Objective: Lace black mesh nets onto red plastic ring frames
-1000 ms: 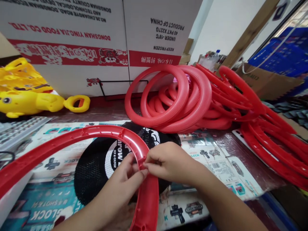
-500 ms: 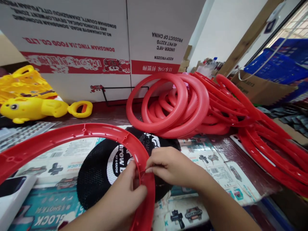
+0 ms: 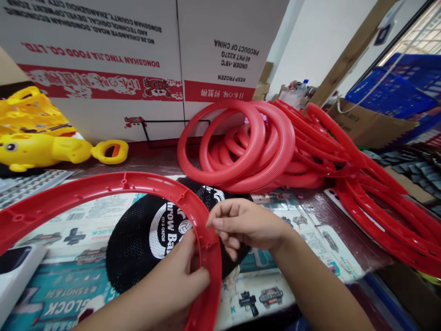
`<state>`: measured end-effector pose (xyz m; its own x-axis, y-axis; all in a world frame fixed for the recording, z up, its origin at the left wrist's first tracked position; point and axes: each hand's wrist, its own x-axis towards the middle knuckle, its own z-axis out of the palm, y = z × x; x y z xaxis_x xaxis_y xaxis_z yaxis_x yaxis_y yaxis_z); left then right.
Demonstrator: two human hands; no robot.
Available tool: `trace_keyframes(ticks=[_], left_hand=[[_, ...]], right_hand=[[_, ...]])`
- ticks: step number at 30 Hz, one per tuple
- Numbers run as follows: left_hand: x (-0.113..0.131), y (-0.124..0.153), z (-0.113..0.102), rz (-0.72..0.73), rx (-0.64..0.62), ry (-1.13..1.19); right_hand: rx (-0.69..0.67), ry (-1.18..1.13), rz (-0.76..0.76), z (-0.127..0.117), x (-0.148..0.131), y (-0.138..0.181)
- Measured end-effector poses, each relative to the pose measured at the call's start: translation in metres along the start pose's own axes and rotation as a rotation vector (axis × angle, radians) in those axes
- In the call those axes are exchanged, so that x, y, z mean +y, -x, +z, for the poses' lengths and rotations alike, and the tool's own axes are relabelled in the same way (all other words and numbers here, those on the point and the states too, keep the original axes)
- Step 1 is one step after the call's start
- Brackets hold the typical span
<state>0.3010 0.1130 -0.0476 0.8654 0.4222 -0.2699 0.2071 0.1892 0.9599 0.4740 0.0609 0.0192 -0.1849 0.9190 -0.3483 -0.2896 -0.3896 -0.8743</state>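
My left hand (image 3: 186, 271) is closed around the near right side of a large red plastic ring (image 3: 203, 225), thumb on its channelled inner face. The ring's open side, with small round posts and ribs, faces me, and its left part runs out of view. Just right of the rim, my right hand (image 3: 246, 225) holds thumb and forefinger pinched together, the other fingers loosely curled. Whatever may be in that pinch is too small to make out. Beneath the ring lies a black mesh disc (image 3: 131, 248) with white "Throw Ball" print, partly covered by ring and hands.
Lighter red ribbed rings (image 3: 237, 151) are heaped behind, and red hoop parts (image 3: 372, 197) pile up at right. A large white carton (image 3: 144, 55) stands at the back. Yellow toys (image 3: 44, 151) sit left, above a white box (image 3: 20, 271). Printed cardboard (image 3: 272, 285) covers the table.
My right hand has lifted slightly off the ring's rim, its lower fingers loosening. My left hand keeps its hold on the ring. The view has shifted a little.
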Motion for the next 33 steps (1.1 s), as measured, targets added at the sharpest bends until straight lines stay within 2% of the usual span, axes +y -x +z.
trace_keyframes(ticks=[3, 5, 7, 10, 11, 14, 19, 22, 26, 29, 33], left_hand=[[0.004, 0.001, -0.001, -0.003, 0.008, 0.061], [0.006, 0.001, -0.004, -0.012, 0.02, 0.082], [0.007, 0.0, -0.007, -0.018, 0.039, 0.044], [0.008, -0.002, -0.009, -0.019, 0.0, -0.019], [0.007, -0.002, -0.009, -0.017, -0.019, -0.018], [0.005, -0.001, -0.006, -0.011, -0.051, -0.006], [0.002, 0.002, -0.006, -0.013, -0.086, -0.043], [0.001, 0.002, -0.008, -0.028, -0.128, -0.043], [0.001, 0.004, -0.01, -0.018, -0.128, -0.126], [-0.001, 0.006, -0.009, -0.012, -0.138, -0.166], [-0.005, 0.007, -0.003, -0.052, -0.163, -0.044]], right_hand=[[-0.088, -0.021, 0.049, -0.005, -0.006, 0.007], [-0.093, 0.131, 0.041, -0.007, -0.011, 0.013], [-0.011, 0.382, 0.006, -0.007, -0.014, 0.015], [0.218, 0.845, -0.153, -0.003, -0.011, 0.012], [0.249, 0.969, -0.232, -0.002, -0.009, 0.009], [0.177, 1.176, -0.446, 0.0, -0.001, 0.002], [0.103, 1.279, -0.631, -0.002, 0.005, -0.002], [0.078, 1.287, -0.677, -0.002, 0.007, -0.005], [0.096, 1.275, -0.562, -0.001, 0.008, -0.011], [0.058, 1.204, -0.47, -0.003, 0.007, -0.014], [-0.014, 1.143, -0.436, -0.008, 0.011, -0.019]])
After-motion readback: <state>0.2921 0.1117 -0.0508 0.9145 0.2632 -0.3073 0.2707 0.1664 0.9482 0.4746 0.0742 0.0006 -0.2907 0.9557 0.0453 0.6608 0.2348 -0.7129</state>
